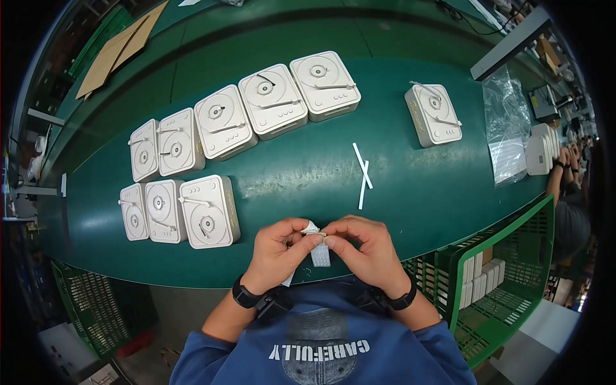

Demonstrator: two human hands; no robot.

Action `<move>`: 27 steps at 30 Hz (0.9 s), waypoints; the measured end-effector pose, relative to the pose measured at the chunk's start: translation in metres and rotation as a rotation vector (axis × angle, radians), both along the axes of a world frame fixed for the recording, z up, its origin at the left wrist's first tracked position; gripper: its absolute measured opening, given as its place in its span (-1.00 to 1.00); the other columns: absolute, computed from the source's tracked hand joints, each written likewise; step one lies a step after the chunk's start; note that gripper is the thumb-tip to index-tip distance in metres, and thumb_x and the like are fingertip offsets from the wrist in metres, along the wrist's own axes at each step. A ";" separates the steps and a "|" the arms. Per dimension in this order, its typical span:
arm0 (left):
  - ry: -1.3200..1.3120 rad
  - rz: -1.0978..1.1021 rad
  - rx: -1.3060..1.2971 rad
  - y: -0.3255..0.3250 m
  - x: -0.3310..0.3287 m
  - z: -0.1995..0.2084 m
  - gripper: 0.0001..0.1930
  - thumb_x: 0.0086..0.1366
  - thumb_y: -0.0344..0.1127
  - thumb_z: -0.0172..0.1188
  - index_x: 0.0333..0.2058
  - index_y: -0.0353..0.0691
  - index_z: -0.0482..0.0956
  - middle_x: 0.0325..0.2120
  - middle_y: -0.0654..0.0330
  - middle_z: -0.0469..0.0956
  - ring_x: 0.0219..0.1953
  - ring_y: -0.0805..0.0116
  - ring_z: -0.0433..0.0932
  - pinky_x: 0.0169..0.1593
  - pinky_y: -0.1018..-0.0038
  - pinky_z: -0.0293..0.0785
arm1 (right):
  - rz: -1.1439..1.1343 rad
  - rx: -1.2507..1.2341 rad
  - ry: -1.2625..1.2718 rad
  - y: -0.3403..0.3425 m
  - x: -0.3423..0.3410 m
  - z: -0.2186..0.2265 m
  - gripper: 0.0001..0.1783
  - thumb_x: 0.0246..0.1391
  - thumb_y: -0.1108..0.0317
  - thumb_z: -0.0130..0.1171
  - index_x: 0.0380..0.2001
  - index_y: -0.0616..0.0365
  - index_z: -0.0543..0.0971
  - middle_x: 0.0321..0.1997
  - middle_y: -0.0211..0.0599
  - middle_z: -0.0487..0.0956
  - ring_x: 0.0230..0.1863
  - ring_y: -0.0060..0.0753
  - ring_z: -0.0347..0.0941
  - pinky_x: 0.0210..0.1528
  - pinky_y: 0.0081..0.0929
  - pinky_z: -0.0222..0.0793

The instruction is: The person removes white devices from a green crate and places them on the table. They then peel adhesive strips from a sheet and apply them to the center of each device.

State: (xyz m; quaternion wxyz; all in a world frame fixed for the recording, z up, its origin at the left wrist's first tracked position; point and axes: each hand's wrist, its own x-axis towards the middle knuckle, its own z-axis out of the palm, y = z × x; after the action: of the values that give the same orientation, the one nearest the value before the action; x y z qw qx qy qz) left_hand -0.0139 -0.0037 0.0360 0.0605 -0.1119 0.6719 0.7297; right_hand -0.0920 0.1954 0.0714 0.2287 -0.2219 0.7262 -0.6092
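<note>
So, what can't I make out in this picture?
In the head view:
Top of the small white sheet with a grid pattern: covered by the left hand and right hand.
Undersides of the white turntable-shaped boxes: hidden against the dark green table.
Full count of white items in the green plastic crate: its slatted wall blocks part.
Co-worker's hands, right rim: too small and blurred to tell their grip.

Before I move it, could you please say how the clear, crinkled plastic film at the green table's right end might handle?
The clear, crinkled plastic film is likely floppy, given its creases, and perhaps slippery, judging by its glossy highlights.
</note>
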 end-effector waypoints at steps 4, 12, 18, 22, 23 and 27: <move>0.001 -0.078 -0.063 -0.001 0.001 0.011 -0.79 0.34 -0.51 0.34 -0.08 -0.39 0.61 -0.30 0.26 0.68 -0.30 0.66 0.58 -0.24 0.65 0.52 | 0.035 -0.015 -0.086 0.004 0.002 -0.001 -0.91 0.23 0.51 0.27 -0.25 0.33 0.66 -0.28 -0.30 0.69 -0.29 -0.58 0.60 -0.22 -0.57 0.52; -0.054 -0.036 0.052 0.005 0.008 0.013 -0.77 0.33 -0.49 0.36 -0.08 -0.37 0.59 -0.36 0.37 0.60 -0.42 0.74 0.41 -0.37 0.68 0.35 | -0.012 0.027 -0.076 0.001 0.008 -0.006 -0.93 0.25 0.53 0.22 -0.29 0.32 0.63 -0.36 -0.34 0.65 -0.32 -0.59 0.59 -0.25 -0.58 0.49; 0.192 -0.081 -0.185 0.011 0.011 0.023 -0.82 0.32 -0.52 0.32 -0.14 -0.36 0.57 -0.34 0.26 0.60 -0.47 0.67 0.43 -0.42 0.65 0.33 | 0.005 -0.003 -0.111 0.002 0.009 -0.007 -0.92 0.29 0.51 0.19 -0.26 0.31 0.61 -0.36 -0.41 0.63 -0.33 -0.65 0.55 -0.26 -0.58 0.49; 0.317 -0.174 -0.246 0.009 0.009 0.041 -0.84 0.30 -0.55 0.30 -0.17 -0.34 0.56 -0.29 0.21 0.60 -0.40 0.60 0.47 -0.36 0.64 0.37 | -0.131 -0.025 -0.289 0.000 0.006 -0.019 -0.91 0.30 0.48 0.19 -0.23 0.31 0.60 -0.36 -0.44 0.62 -0.34 -0.67 0.52 -0.26 -0.60 0.48; 0.339 -0.173 -0.222 0.007 0.009 0.043 -0.84 0.29 -0.56 0.30 -0.17 -0.34 0.56 -0.28 0.19 0.60 -0.40 0.58 0.48 -0.35 0.63 0.38 | -0.212 -0.060 -0.316 -0.001 0.006 -0.022 -0.90 0.30 0.47 0.19 -0.22 0.30 0.60 -0.36 -0.45 0.62 -0.34 -0.67 0.52 -0.27 -0.60 0.47; 0.411 -0.047 -0.120 0.010 0.014 0.042 -0.84 0.28 -0.56 0.33 -0.19 -0.35 0.58 -0.28 0.21 0.61 -0.44 0.63 0.44 -0.39 0.65 0.34 | -0.423 0.076 -0.089 0.001 -0.016 -0.023 -0.89 0.32 0.45 0.18 -0.23 0.30 0.60 -0.35 -0.45 0.62 -0.34 -0.68 0.51 -0.27 -0.62 0.47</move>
State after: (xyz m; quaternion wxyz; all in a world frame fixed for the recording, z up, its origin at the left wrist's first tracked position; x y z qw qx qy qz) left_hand 0.0001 0.0065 0.0777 -0.0676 0.0517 0.7148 0.6942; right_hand -0.1085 0.1969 0.0481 0.1357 -0.0287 0.7681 -0.6252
